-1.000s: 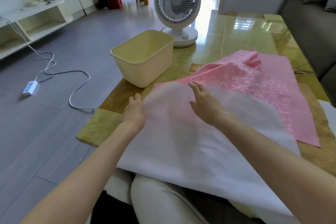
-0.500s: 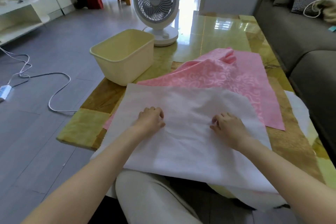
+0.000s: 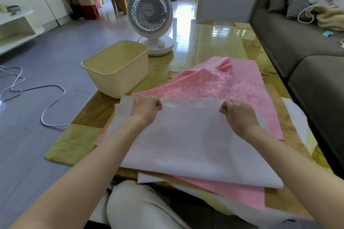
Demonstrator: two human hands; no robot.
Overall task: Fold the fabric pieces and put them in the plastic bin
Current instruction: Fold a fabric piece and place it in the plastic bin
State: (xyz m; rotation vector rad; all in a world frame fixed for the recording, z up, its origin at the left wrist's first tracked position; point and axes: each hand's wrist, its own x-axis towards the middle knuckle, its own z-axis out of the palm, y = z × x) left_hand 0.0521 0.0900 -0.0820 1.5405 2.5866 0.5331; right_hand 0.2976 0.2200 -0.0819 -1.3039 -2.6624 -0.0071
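Observation:
A white fabric piece (image 3: 189, 143) lies folded over itself on the table in front of me. My left hand (image 3: 145, 109) grips its folded-over edge at the far left. My right hand (image 3: 238, 115) grips the same edge at the far right. Under the white piece lies a pink patterned fabric (image 3: 214, 85), bunched up toward the far side. More pink and white fabric edges (image 3: 232, 193) stick out beneath at the near table edge. The pale yellow plastic bin (image 3: 104, 69) stands empty at the table's left edge, beyond my left hand.
A white desk fan (image 3: 149, 16) stands behind the bin on the glossy green-yellow table (image 3: 214, 46). A grey sofa (image 3: 297, 42) runs along the right. A white cable (image 3: 46, 102) loops on the floor at left. My knee (image 3: 141, 208) is below the table edge.
Both hands went from resting on the middle of the white fabric to gripping its near edge and carrying it forward, folding the piece over onto its far edge.

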